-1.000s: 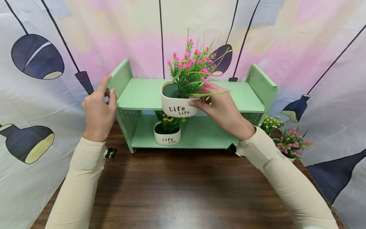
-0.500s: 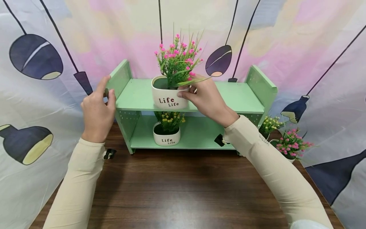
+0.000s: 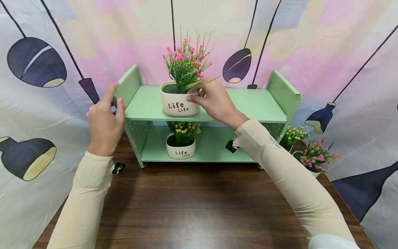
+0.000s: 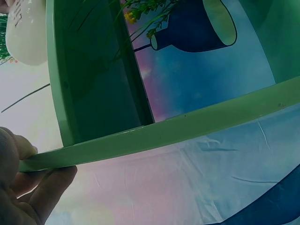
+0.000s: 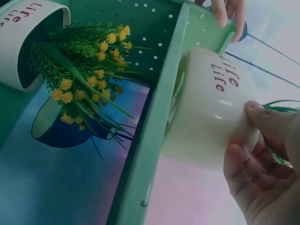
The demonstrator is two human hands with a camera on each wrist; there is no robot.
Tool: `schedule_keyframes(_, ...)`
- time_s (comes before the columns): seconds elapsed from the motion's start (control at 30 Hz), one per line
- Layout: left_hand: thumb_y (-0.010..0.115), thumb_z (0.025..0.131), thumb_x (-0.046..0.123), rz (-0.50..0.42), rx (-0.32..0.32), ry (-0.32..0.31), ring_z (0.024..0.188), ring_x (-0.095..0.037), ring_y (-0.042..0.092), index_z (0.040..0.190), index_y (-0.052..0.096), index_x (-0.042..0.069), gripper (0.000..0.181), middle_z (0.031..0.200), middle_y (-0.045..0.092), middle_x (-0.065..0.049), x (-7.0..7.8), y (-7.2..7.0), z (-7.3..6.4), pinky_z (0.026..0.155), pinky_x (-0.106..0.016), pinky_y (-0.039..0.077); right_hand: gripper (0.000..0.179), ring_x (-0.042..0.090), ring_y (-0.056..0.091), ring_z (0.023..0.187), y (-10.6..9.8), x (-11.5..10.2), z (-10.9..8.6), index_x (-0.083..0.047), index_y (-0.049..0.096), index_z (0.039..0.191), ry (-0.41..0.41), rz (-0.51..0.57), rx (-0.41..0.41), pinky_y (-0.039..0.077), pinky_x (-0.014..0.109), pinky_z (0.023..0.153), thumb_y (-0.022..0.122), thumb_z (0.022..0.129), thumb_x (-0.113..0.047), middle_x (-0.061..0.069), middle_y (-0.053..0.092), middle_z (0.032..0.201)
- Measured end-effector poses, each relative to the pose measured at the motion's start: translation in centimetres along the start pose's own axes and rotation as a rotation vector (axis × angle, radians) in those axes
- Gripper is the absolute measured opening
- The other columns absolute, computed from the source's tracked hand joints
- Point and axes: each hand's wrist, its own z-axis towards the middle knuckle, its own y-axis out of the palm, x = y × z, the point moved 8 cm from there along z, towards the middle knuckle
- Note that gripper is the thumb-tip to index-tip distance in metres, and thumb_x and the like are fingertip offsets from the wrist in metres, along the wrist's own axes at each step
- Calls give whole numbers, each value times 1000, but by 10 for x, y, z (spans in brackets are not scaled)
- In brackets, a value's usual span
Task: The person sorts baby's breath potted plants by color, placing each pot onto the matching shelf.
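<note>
My right hand [image 3: 214, 102] pinches the right rim of a white flower pot [image 3: 179, 106] with pink flowers and "Life Life" lettering. The pot stands upright at the upper level of a green shelf [image 3: 248, 103], left of its middle; in the right wrist view its base [image 5: 180, 89] is close by the front edge of the board. My left hand [image 3: 105, 122] grips the edge of the shelf's left side panel [image 4: 187, 129], thumb on one face and fingers on the other. A second "Life" pot [image 3: 181, 151] with yellow flowers sits on the lower level, beneath the first.
Two more potted plants, one with yellow flowers [image 3: 293, 135] and one with pink flowers [image 3: 318, 157], stand right of the shelf. The dark wooden table [image 3: 192, 204] extends in front. A painted curtain [image 3: 205, 20] hangs behind.
My right hand has carried the pink-flowered pot leftward and a little farther back over the upper shelf. The left hand stays on the side panel.
</note>
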Motion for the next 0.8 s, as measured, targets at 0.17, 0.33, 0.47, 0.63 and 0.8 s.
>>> schedule_keyframes(0.17,59,108,15,-4,1,10,62,-43,54,147,62,15,40,101,77,-23,2,-1,0,69,-63,38,17,17,69,88,4,6,1,-8,83,112,35,4,-14,52,30,78,77,98,-16,6,79,108)
schedule_keyframes(0.33,59,107,13,-10,21,24,59,-41,53,146,63,13,39,101,77,-24,3,-4,1,68,-63,40,16,16,70,87,6,5,2,-7,83,112,22,19,-4,52,29,77,76,99,-15,7,80,109)
schedule_keyframes(0.47,59,107,14,-5,21,18,60,-41,54,146,63,14,39,103,78,-23,2,-4,1,68,-63,40,17,16,70,87,6,6,3,-7,82,112,24,10,3,52,29,78,76,99,-15,6,80,109)
schedule_keyframes(0.63,59,107,14,-2,9,5,59,-41,52,147,62,14,40,102,78,-23,1,-3,0,69,-61,38,18,17,70,88,8,8,3,-6,82,113,35,7,5,53,30,78,77,98,-14,7,79,112)
schedule_keyframes(0.8,59,108,14,-5,6,0,61,-42,54,148,62,15,40,103,77,-23,0,-2,-1,70,-60,37,20,18,70,91,9,9,3,-4,81,115,39,8,17,54,30,79,77,98,-14,9,77,116)
